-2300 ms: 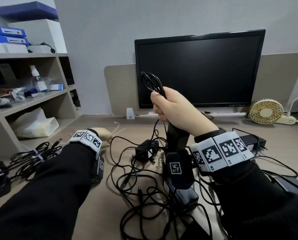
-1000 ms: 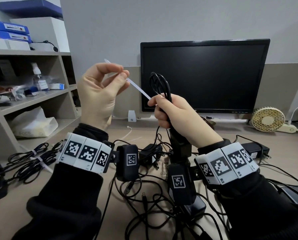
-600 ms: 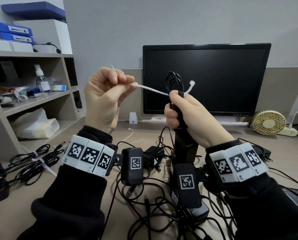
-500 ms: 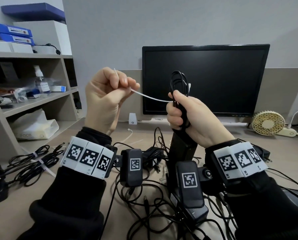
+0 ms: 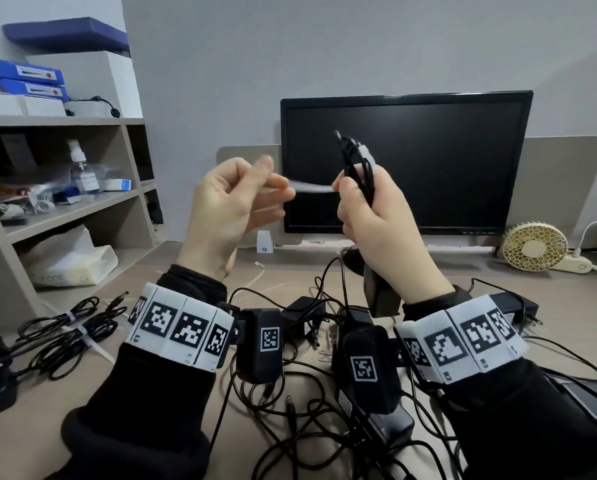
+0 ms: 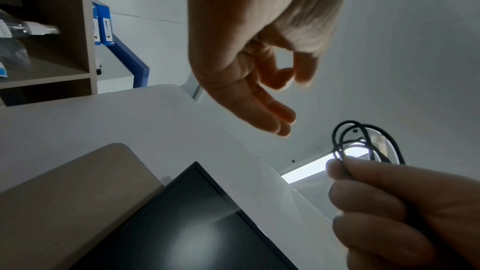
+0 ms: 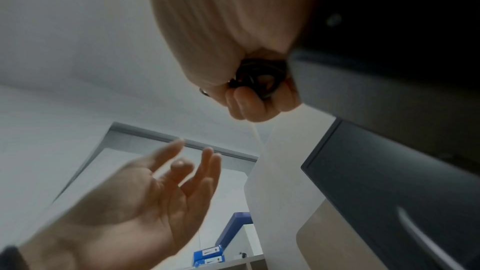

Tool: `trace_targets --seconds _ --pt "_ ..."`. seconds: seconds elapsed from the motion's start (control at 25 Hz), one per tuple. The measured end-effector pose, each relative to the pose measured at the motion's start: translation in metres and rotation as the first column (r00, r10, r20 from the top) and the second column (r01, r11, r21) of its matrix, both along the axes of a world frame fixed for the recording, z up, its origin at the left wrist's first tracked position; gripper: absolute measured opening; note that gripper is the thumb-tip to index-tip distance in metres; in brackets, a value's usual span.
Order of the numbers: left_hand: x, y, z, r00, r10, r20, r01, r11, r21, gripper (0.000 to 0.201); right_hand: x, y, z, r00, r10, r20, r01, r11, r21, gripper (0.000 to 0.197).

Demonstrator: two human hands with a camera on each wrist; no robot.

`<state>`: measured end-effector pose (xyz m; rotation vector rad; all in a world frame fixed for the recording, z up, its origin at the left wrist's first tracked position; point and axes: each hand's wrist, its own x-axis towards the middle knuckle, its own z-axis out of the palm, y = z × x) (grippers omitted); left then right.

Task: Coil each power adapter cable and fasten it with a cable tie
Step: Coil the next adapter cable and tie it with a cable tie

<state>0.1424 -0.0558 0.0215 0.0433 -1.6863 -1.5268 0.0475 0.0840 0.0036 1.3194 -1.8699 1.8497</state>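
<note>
My right hand [image 5: 366, 202] is raised in front of the monitor and grips a coiled black cable [image 5: 350, 157]. The cable's adapter block [image 5: 380, 299] hangs below that fist. A white cable tie [image 5: 311, 186], blurred, runs from the coil leftward to my left hand [image 5: 248, 195]. The tie's head shows beside the coil's top. My left hand's fingers are loosely spread and blurred, and I see no pinch on the tie. In the left wrist view the left hand [image 6: 259, 69] hovers above the coil [image 6: 363, 139]. In the right wrist view the tie [image 7: 255, 132] hangs from the right hand [image 7: 249, 100].
Several loose adapters and tangled cables [image 5: 307, 375] lie on the desk under my wrists. Tied cable bundles [image 5: 68, 334] lie at the left by a shelf unit [image 5: 65, 209]. A monitor [image 5: 404, 161] and a small fan [image 5: 536, 247] stand at the back. Spare ties [image 5: 266, 289] lie mid-desk.
My left hand lifted a tie from the desk and passed it behind the coil. Its pinch has since loosened into spread fingers. My right hand has tilted the coil slightly.
</note>
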Motion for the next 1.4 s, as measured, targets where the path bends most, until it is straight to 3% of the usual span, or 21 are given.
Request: trace_targets --seconds 0.12,0.2,0.36,0.44,0.52,0.72,0.84,0.96,1.08,1.2,1.28,1.4 --pt "0.006 -0.002 0.002 0.988 0.152 -0.015 -0.152 0.972 -0.181 0.043 0.006 0.000 -0.001 0.989 -0.057 -0.139 0.075 0.989 0.126 0.019" --pt "0.006 -0.004 0.001 0.948 0.306 -0.088 -0.316 0.866 -0.387 0.026 0.010 0.001 0.001 0.983 -0.052 -0.177 0.081 0.984 0.161 0.017" --pt "0.011 0.011 0.003 0.917 0.268 -0.296 -0.393 0.729 -0.560 0.015 0.014 0.002 0.001 0.945 -0.097 -0.313 0.189 0.942 0.277 0.012" --pt "0.011 0.020 0.005 0.916 0.274 -0.295 -0.402 0.651 -0.644 0.013 0.014 -0.001 -0.002 0.917 -0.119 -0.381 0.254 0.910 0.329 0.012" --pt "0.008 0.021 0.003 0.926 0.299 -0.230 -0.372 0.623 -0.688 0.010 0.012 -0.002 -0.004 0.909 -0.124 -0.398 0.280 0.890 0.361 0.019" --pt "0.006 0.013 0.000 0.941 0.240 -0.239 -0.338 0.646 -0.685 0.011 0.011 -0.001 -0.004 0.960 -0.106 -0.258 0.197 0.913 0.357 0.004" --pt "0.005 0.020 0.000 0.918 0.252 -0.306 -0.396 0.576 -0.715 0.011 0.009 -0.003 -0.003 0.981 -0.095 -0.169 0.149 0.927 0.343 0.008" --pt "0.010 0.029 0.004 0.913 0.203 -0.355 -0.404 0.581 -0.707 0.012 0.000 -0.001 -0.001 0.994 -0.037 0.104 0.007 0.961 0.278 0.018" --pt "0.011 0.024 0.004 0.958 0.185 -0.220 -0.285 0.717 -0.636 0.008 -0.003 0.008 0.007 0.910 0.165 0.380 -0.217 0.972 0.096 0.020" --pt "0.002 0.016 -0.002 0.996 -0.035 0.088 0.071 0.892 -0.446 0.009 0.004 0.011 0.011 0.836 0.352 0.422 -0.386 0.922 -0.003 0.025" --pt "-0.004 0.010 -0.009 0.956 -0.217 0.199 0.277 0.893 -0.354 0.016 0.009 0.010 0.012 0.797 0.425 0.429 -0.455 0.890 -0.036 0.029" --pt "-0.004 0.004 -0.013 0.894 -0.322 0.312 0.419 0.848 -0.324 0.015 0.012 0.010 0.011 0.774 0.474 0.420 -0.511 0.859 -0.029 0.032"
